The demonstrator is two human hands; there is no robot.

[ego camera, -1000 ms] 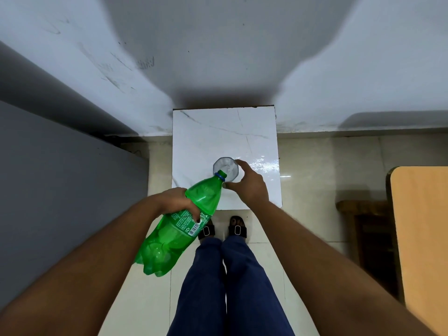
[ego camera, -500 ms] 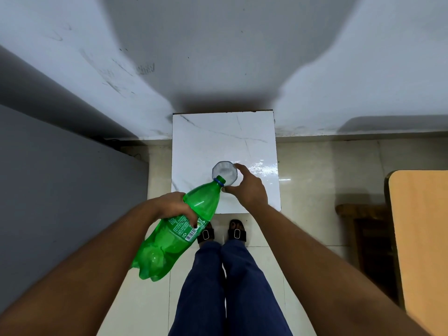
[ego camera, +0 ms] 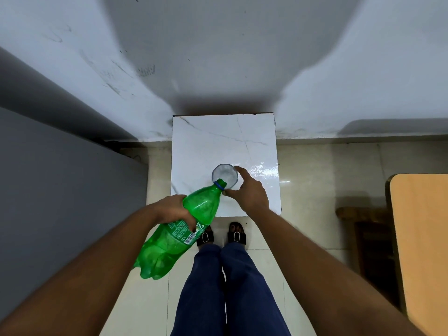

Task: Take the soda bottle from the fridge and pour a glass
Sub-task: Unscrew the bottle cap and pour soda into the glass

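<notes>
Soda bottle out of fridge, uncapped, tilted, mouth over glass on counter; left hand fingers grasp bottle; right hand fingers wrap glass; pour apparently underway, fill level unclear; finishing pour remains.

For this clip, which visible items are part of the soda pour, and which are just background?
In use:
- green plastic soda bottle, tilted, gripped by left hand
- clear drinking glass, steadied by right hand
- white marble-topped stand under the glass

Background:
- grey cabinet
- tan wooden table
- dark wooden stool
</notes>
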